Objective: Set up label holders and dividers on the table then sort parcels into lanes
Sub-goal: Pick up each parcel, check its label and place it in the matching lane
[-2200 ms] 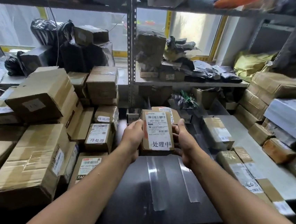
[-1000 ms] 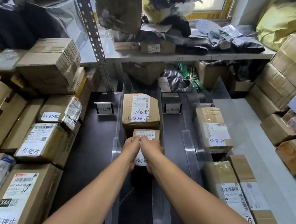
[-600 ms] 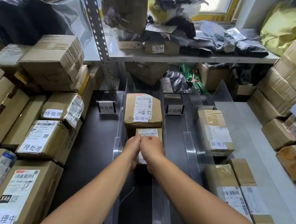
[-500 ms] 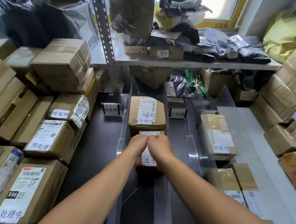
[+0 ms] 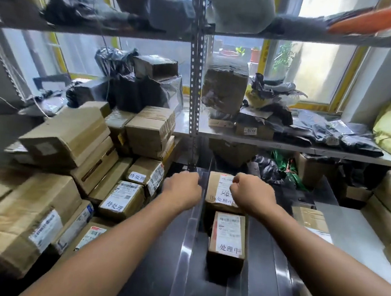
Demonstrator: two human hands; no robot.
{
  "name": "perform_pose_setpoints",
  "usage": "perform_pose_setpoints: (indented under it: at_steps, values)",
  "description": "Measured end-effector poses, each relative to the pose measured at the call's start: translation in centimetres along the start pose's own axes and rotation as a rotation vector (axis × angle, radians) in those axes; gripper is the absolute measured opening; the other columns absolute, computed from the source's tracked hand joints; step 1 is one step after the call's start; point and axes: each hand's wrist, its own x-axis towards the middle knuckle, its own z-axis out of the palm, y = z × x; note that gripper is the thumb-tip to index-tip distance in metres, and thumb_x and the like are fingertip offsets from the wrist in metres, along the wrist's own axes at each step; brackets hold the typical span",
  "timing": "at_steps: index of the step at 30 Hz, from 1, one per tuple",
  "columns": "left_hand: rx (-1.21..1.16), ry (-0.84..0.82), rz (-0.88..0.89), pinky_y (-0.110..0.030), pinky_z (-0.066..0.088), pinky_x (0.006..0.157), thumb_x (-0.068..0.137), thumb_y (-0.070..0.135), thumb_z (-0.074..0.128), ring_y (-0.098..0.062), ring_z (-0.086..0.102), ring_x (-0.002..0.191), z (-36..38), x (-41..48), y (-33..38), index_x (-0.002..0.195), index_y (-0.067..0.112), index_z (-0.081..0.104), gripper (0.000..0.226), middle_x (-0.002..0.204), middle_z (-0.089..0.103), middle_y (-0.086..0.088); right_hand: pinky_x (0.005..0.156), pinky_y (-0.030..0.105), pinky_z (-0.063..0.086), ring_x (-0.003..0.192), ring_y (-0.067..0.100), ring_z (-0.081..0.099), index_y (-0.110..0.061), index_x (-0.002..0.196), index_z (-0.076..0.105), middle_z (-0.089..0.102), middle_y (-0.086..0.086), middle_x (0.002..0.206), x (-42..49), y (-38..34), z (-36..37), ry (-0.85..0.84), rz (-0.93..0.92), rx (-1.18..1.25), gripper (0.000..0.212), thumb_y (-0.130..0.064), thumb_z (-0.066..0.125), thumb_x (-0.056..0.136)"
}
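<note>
My left hand (image 5: pixel 181 189) and right hand (image 5: pixel 253 194) hover, fingers curled under and holding nothing I can see; the small brown cardboard parcel (image 5: pixel 227 239) lies in the middle lane, just before the larger taped brown box (image 5: pixel 219 188). My left knuckles, near the clear plastic divider (image 5: pixel 190 238), could knock it askew

Only the two arms of the person show. The left forearm (image 5: pixel 113 242) and the right forearm (image 5: pixel 317 262) are bare along their whole visible length, from the bottom edge of the view up to the wrists. They look broad near the camera and taper toward the hands (the wide-angle lens stretches them). The left hand (image 5: pixel 181 188) and the right hand (image 5: pixel 253 194) are bare as well, with smooth backs and rounded knuckles showing; the nails cannot be made out
</note>
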Motion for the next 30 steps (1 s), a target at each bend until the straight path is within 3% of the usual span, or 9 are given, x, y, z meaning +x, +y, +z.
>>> perform_pose_setpoints:
  at_steps: [7,12,15,19,27,30]
  values:
    - [0.104,0.121,-0.105,-0.041,0.047,0.089,0.097,0.028,0.043,-0.032,0.057,0.115,-4.8,-2.9,-4.7,0.121,0.020,0.062,0.031,0.125,0.062,-0.008,0.074,0.034,0.039,0.107,0.030,0.063,-0.025,0.118,0.064,0.070,0.007,0.118,0.1,-5.3,-1.7,0.054,-0.126,0.006,0.028,-0.030,0.046,0.097]
    - [0.142,0.146,-0.193,-0.040,0.043,0.094,0.099,0.031,0.041,-0.031,0.054,0.122,-6.9,-5.2,-10.4,0.130,0.021,0.058,0.037,0.132,0.059,-0.008,0.073,0.033,0.043,0.103,0.028,0.063,-0.025,0.113,0.065,0.069,0.005,0.115,0.2,-10.4,-0.7,0.023,-0.183,0.014,0.027,-0.030,0.045,0.096]
    - [0.167,0.159,-0.255,-0.041,0.043,0.094,0.098,0.028,0.042,-0.031,0.056,0.119,-8.7,-6.2,-14.5,0.124,0.020,0.061,0.034,0.129,0.061,-0.008,0.075,0.033,0.048,0.099,0.029,0.063,-0.023,0.104,0.065,0.070,0.004,0.110,0.2,-14.1,0.3,-0.002,-0.224,0.024,0.024,-0.031,0.045,0.093]
    - [0.197,0.221,-0.338,-0.041,0.042,0.096,0.098,0.028,0.041,-0.031,0.056,0.119,-12.4,-6.7,-20.7,0.126,0.020,0.061,0.035,0.129,0.061,-0.010,0.080,0.035,0.049,0.106,0.029,0.063,-0.024,0.110,0.067,0.070,0.004,0.114,0.2,-20.0,1.4,0.003,-0.262,0.044,0.027,-0.031,0.047,0.094]
    - [-0.074,0.482,-0.405,-0.034,0.044,0.093,0.097,0.022,0.050,-0.034,0.059,0.117,-18.5,-5.1,-35.4,0.123,0.016,0.066,0.032,0.125,0.066,-0.016,0.090,0.038,0.052,0.100,0.024,0.064,-0.025,0.107,0.071,0.073,0.001,0.110,2.0,-33.3,5.0,-0.045,-0.197,0.358,0.026,-0.026,0.049,0.093]
    - [-0.209,0.419,-0.408,-0.032,0.043,0.093,0.098,0.022,0.050,-0.034,0.056,0.120,-18.3,-4.1,-39.6,0.126,0.016,0.066,0.032,0.129,0.064,-0.015,0.083,0.030,0.044,0.096,0.018,0.059,-0.021,0.113,0.070,0.068,-0.002,0.103,2.5,-37.1,6.7,-0.038,-0.159,0.516,0.026,-0.026,0.050,0.097]
